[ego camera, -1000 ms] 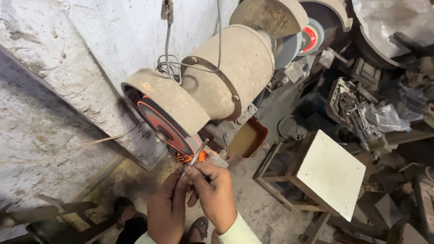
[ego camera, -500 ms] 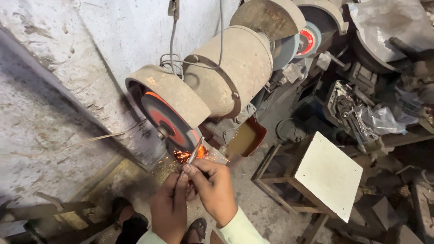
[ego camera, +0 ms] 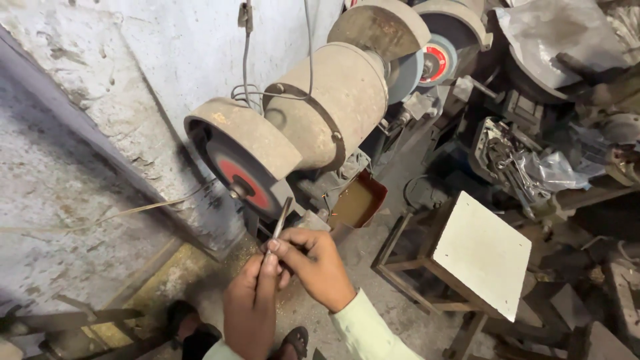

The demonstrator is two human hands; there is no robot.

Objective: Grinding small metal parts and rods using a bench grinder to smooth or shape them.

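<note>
Both my hands pinch a thin metal rod [ego camera: 279, 221] whose tip points up at the red-centred grinding wheel [ego camera: 241, 181] of a dusty bench grinder [ego camera: 327, 107]. My left hand [ego camera: 252, 308] holds the rod's lower end from below. My right hand [ego camera: 316, 265] grips it from the right, in a pale green sleeve. The rod's tip sits just off the wheel's lower right edge, and no sparks show.
A white-topped wooden stool [ego camera: 481, 252] stands to the right. A small rusty tray of brown liquid [ego camera: 357, 201] sits under the grinder. Tools and plastic bags [ego camera: 533, 167] crowd the right. A rough whitewashed wall [ego camera: 100, 100] is at left. My sandalled feet [ego camera: 190, 327] are below.
Sparks flew at the wheel's lower edge earlier; now they have stopped and the rod is drawn slightly back from the wheel. The view has shifted a little.
</note>
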